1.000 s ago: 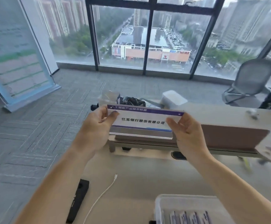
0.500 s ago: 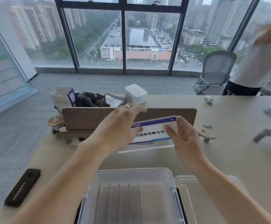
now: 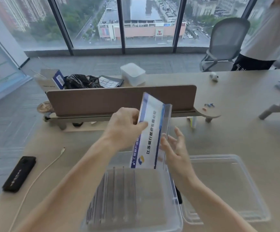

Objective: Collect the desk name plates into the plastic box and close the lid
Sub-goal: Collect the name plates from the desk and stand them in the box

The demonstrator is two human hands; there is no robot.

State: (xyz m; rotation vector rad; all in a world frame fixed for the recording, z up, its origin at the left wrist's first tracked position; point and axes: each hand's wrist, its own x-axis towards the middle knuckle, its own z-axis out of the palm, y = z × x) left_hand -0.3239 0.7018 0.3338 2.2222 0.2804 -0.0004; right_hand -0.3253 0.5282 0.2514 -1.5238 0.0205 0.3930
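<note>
Starting at the far left, we see a black phone [image 3: 19,174] and a white cable [image 3: 40,171] lying on the surface [image 3: 236,131]. Our left hand [image 3: 124,129] pinches the name plate [image 3: 150,133], turned on end above the plastic box [image 3: 132,198]; its fingers clamp the plate's left edge. Blurred upright plates fill the box, their print unreadable. Our right hand [image 3: 176,151] touches the plate's right edge, fingers spread loose. The clear lid [image 3: 226,186] lies to the right.
</note>
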